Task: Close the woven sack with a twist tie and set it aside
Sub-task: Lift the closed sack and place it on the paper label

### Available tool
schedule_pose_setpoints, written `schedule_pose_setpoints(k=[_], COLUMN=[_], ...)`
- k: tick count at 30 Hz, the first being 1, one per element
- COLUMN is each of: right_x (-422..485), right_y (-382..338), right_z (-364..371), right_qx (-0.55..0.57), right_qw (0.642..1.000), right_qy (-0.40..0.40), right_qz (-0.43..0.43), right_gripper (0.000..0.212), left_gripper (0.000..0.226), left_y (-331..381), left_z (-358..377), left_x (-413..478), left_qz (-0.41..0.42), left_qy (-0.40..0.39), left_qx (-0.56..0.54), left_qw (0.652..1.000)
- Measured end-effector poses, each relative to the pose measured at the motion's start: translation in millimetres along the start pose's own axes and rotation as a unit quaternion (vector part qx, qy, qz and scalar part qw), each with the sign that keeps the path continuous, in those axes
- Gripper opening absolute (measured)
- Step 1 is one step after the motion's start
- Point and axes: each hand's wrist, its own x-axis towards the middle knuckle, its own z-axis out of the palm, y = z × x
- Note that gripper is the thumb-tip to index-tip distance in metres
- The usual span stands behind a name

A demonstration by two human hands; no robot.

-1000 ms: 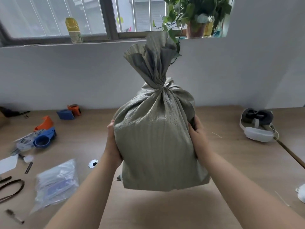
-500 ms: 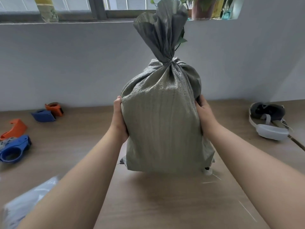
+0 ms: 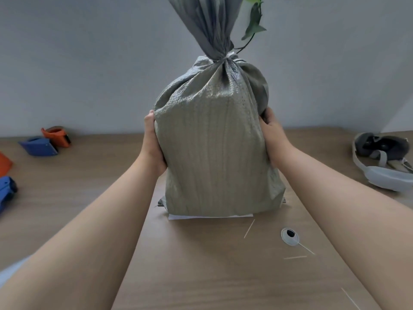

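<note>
Wooden counter [image 3: 201, 265] carries the tied woven sack [image 3: 212, 142] upright at its middle, left hand [image 3: 154, 142] and right hand [image 3: 272, 137] pressed flat around its sides, twist tie [image 3: 231, 55] cinching the neck, so setting aside seems underway, needing only release.

You are getting soft, even daylight, with only a faint shadow lying on the brown wooden table [image 3: 201, 265] under the grey-green woven sack [image 3: 212, 142]. Wide-angle distortion is stretching your forearms, and the edges are looking slightly blurred.
</note>
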Motion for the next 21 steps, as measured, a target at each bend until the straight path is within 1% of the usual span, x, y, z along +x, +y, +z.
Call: schedule_pose_setpoints(k=[8,12,17,21], right_x=[7.2,6.2,5.1,1.7], right_y=[32.2,36.7,43.2,45.8], right_z=[7.8,15.5,15.6,12.0], right_qx=[-0.018,-0.033,-0.085,-0.106], right_qw=[0.999,0.998,0.994,0.991], right_qy=[-0.031,-0.048,-0.071,-0.072], right_qz=[0.013,0.006,0.013,0.036], right_gripper=[0.045,0.048,0.061,0.066], left_gripper=[0.069,0.060,0.063,0.058], left_y=[-22.4,-31.0,-37.6,-34.0], left_z=[-18.2,-31.0,-50.8,-59.0], left_x=[18.3,22.5,25.5,26.9], left_qz=[-0.015,-0.005,0.006,0.037], left_qy=[0.014,0.029,0.040,0.056], left_qx=[-0.012,-0.017,0.013,0.055], left_qw=[1.000,0.999,0.999,0.996])
